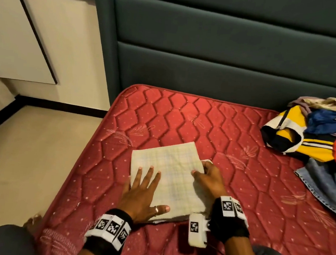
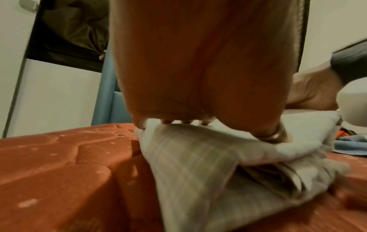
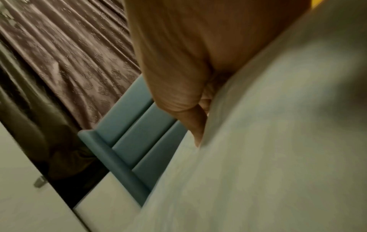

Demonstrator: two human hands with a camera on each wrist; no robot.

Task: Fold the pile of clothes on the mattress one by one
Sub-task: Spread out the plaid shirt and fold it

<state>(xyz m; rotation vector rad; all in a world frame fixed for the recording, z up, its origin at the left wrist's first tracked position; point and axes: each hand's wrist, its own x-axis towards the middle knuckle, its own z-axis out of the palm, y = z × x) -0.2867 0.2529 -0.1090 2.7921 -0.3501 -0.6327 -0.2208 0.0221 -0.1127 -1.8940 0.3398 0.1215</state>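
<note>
A pale checked cloth point(image 1: 169, 176), folded into a square, lies on the red quilted mattress point(image 1: 233, 133) in front of me. My left hand point(image 1: 146, 182) rests flat on its near left part with fingers spread; in the left wrist view the palm point(image 2: 198, 70) presses down on the cloth's layers point(image 2: 188, 164). My right hand point(image 1: 205, 170) holds the cloth's right edge, thumb on top and fingers curled at the edge. The right wrist view shows the thumb point(image 3: 190, 119) against the cloth point(image 3: 278, 141); the fingers are hidden there. The unfolded pile of clothes point(image 1: 312, 136) sits far right.
Blue jeans point(image 1: 327, 182) spread out from the pile toward the mattress's right side. A teal padded headboard point(image 1: 229, 61) stands behind the mattress. The mattress's left edge drops to a beige floor point(image 1: 28, 155), beside a cupboard door point(image 1: 19, 33).
</note>
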